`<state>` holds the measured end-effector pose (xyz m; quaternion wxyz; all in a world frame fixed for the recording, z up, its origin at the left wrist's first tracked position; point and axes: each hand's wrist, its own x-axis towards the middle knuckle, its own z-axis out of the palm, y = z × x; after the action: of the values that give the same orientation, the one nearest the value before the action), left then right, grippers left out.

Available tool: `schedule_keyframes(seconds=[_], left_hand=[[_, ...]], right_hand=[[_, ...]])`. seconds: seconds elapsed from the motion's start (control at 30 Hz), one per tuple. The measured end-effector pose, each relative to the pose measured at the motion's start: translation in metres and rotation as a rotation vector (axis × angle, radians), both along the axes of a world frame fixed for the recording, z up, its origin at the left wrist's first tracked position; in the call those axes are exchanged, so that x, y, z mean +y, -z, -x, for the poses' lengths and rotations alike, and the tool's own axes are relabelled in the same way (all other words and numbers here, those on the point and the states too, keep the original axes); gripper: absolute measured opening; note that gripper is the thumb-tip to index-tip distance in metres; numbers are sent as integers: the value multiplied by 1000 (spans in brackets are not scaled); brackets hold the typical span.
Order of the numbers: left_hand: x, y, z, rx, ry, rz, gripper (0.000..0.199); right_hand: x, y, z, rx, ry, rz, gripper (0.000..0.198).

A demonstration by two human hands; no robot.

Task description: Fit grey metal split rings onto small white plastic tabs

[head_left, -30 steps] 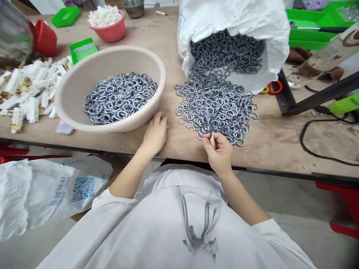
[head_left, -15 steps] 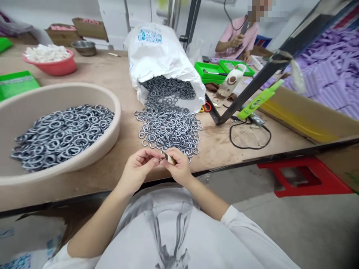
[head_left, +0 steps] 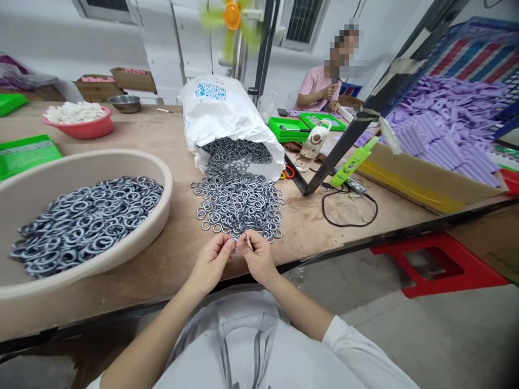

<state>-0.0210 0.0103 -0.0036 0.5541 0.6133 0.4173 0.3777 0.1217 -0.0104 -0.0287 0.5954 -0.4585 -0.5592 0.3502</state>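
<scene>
My left hand (head_left: 211, 263) is closed in a pinch at the near edge of a loose pile of grey rings (head_left: 241, 202). What its fingertips hold, possibly a ring, is too small and covered to make out. Close beside it, fingertips almost meeting, my right hand (head_left: 258, 260) grips a small thin flat piece (head_left: 248, 242) with a dark edge and a pale face. The pile spills from the mouth of a white sack (head_left: 231, 116) lying on its side. Larger-looking grey rings (head_left: 91, 221) fill a beige basin (head_left: 167, 186) to the left.
On the wooden table (head_left: 178, 135) stand a red bowl of white pieces (head_left: 83, 129), green trays (head_left: 30, 154) and a bottle (head_left: 314, 143). A slanted metal post (head_left: 336, 148) rises at right, near a black cable (head_left: 348, 224) and purple strips (head_left: 438, 124). A co-worker (head_left: 320, 89) sits behind.
The camera view has tilted up, so the table scene sits lower. My fingertips stay close together; the flat piece in my right hand has turned and now shows mostly its thin edge.
</scene>
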Motion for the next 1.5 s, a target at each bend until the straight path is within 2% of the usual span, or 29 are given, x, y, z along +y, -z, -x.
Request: schedule_keyframes(seconds=[0.13, 0.23, 0.47, 0.6, 0.73, 0.9, 1.13, 1.3, 1.5], left_hand=[[4, 11, 0, 14, -5, 7, 37], [6, 13, 0, 33, 41, 4, 39], [23, -4, -8, 30, 175, -2, 41], [37, -6, -16, -21, 152, 15, 43], [45, 2, -19, -131, 140, 94, 48], [50, 10, -15, -305, 107, 235, 42], [54, 6, -13, -424, -55, 374, 36], [56, 3, -13, -412, -83, 448, 43], [54, 6, -13, -375, -75, 491, 55]], right_hand=[[1, 2, -1, -53, -30, 7, 29], [2, 2, -3, -54, -33, 7, 28], [17, 1, -12, 38, -27, -15, 29], [30, -1, -17, -93, 34, -119, 31], [39, -9, -21, -216, 39, -167, 27], [55, -28, -26, -363, -90, -147, 26], [88, -55, -32, -602, -341, -67, 23], [101, -45, -34, -580, -380, -93, 26], [98, -28, -37, -513, -360, -123, 30]])
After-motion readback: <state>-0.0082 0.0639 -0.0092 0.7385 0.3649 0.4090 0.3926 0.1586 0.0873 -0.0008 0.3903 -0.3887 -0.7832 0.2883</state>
